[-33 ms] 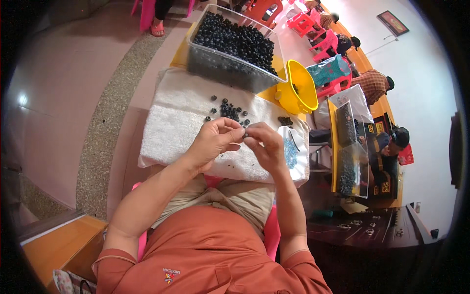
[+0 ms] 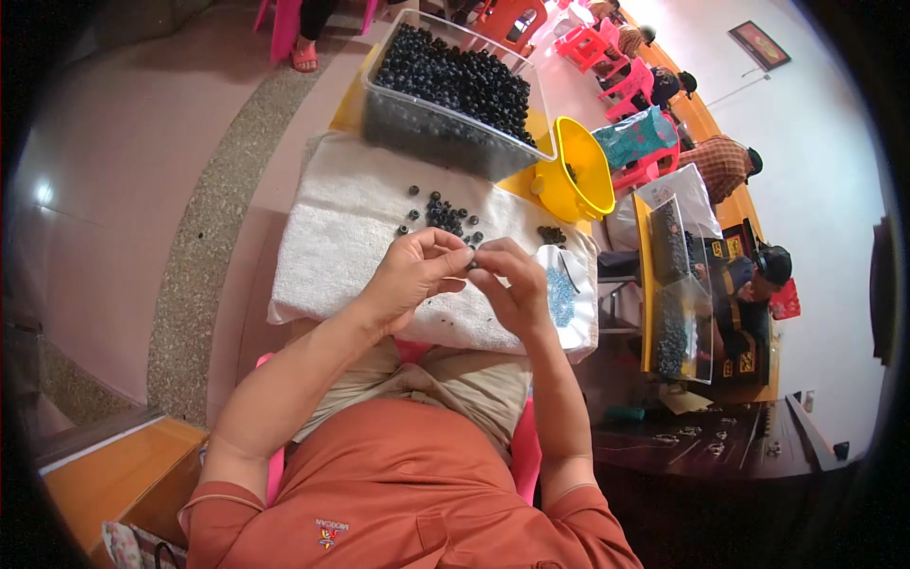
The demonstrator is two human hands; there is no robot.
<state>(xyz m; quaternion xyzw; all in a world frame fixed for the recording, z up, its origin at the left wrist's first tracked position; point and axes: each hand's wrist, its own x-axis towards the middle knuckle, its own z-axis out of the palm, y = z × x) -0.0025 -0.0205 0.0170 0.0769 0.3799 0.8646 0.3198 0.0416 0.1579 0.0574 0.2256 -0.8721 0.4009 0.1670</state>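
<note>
Over the white towel (image 2: 327, 209), the fingertips of my left hand (image 2: 409, 275) and my right hand (image 2: 517, 286) meet in a pinch. Between them is a small dark round bead (image 2: 472, 264), mostly covered by the fingers. Just beyond my hands lies a loose group of black beads (image 2: 444, 218), with a few strays around it. A smaller dark cluster of beads (image 2: 551, 235) rests farther right. Beside my right hand is a white dish (image 2: 580, 327) holding tiny blue beads (image 2: 561, 296) and a thin dark stick-like thing. Several tiny dark specks dot the towel near my wrists.
A clear plastic box (image 2: 427, 142) full of black beads stands at the towel's far edge. To its right sits a yellow scoop-shaped bowl (image 2: 583, 175). Another person (image 2: 749, 284) works at the right beside clear bead boxes (image 2: 675, 327). Pink chairs and more people are farther back.
</note>
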